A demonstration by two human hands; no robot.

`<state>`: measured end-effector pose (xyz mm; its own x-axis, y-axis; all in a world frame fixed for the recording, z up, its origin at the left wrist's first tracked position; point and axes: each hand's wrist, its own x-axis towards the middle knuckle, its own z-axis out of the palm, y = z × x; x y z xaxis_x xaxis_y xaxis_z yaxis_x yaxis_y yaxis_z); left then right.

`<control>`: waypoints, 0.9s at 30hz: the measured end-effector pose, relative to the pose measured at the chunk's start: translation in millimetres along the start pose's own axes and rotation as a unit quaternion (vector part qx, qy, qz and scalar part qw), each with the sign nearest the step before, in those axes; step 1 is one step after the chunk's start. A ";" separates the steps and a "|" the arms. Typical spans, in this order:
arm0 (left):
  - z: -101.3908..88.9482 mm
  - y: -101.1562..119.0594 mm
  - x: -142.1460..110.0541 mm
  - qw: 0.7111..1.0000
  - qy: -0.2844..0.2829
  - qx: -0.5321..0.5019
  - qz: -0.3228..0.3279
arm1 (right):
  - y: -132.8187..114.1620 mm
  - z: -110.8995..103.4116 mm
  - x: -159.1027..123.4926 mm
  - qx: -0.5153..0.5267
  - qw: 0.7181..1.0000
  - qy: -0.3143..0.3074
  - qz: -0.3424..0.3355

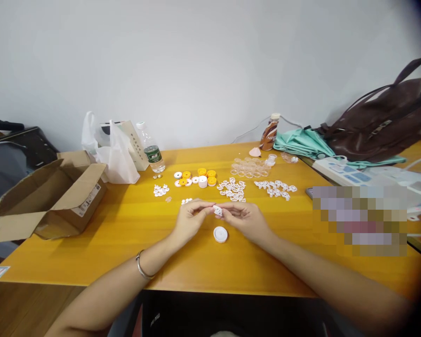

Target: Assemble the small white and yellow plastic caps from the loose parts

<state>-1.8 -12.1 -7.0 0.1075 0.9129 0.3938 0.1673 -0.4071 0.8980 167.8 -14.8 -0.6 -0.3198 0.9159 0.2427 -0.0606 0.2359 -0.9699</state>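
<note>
Between the fingertips of my left hand point(192, 216) and my right hand point(246, 217) is a small white openwork plastic piece point(218, 210), gripped from both sides above the table. Just below it on the wood lies a round white cap-like part point(220, 234), touched by neither hand. Similar white openwork pieces point(232, 189) lie in a loose cluster beyond my hands, and a second group of them point(276, 188) is farther right. Past my left hand sit small white round parts point(160, 190) and yellow and white round parts point(202, 178), some stacked.
Clear plastic rings point(250, 167) lie toward the back. A water bottle point(152, 152), a white plastic bag point(117, 159) and an open cardboard box point(52, 196) stand left. A brown drink bottle point(269, 133), a green cloth point(303, 144), a power strip point(344, 173) and a brown bag point(379, 126) are right.
</note>
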 end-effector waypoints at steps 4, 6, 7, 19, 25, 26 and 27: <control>4.0 -0.2 -3.2 0.999 -0.001 -0.019 -0.042 | -1.2 2.6 -0.3 0.005 1.000 0.001 0.010; 6.0 0.5 -3.6 0.996 -0.007 -0.053 -0.072 | -1.2 3.4 0.1 0.007 1.000 -0.001 0.014; 6.8 1.2 -3.6 0.994 -0.009 -0.072 -0.086 | -1.2 3.5 0.5 0.007 1.000 -0.001 0.016; 4.1 4.7 -1.7 0.922 -0.053 -0.290 -0.250 | -1.3 -2.3 2.4 -0.004 1.000 -0.013 -0.013; 2.4 10.6 -4.6 0.927 -0.076 -0.281 -0.238 | -0.3 -0.4 -3.0 -0.101 0.986 -0.021 -0.131; 2.2 12.3 -5.7 0.937 -0.084 -0.259 -0.221 | -0.2 -0.4 -3.4 -0.106 0.985 -0.023 -0.137; 2.2 14.2 -7.1 0.949 -0.089 -0.229 -0.197 | -0.3 -0.5 -3.7 -0.105 0.984 -0.024 -0.144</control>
<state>2.0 -24.4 2.5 0.2949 0.9555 0.0077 -0.2100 0.0570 0.9760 169.5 -18.1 -1.2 -0.3633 0.7860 0.5001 0.0391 0.5492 -0.8348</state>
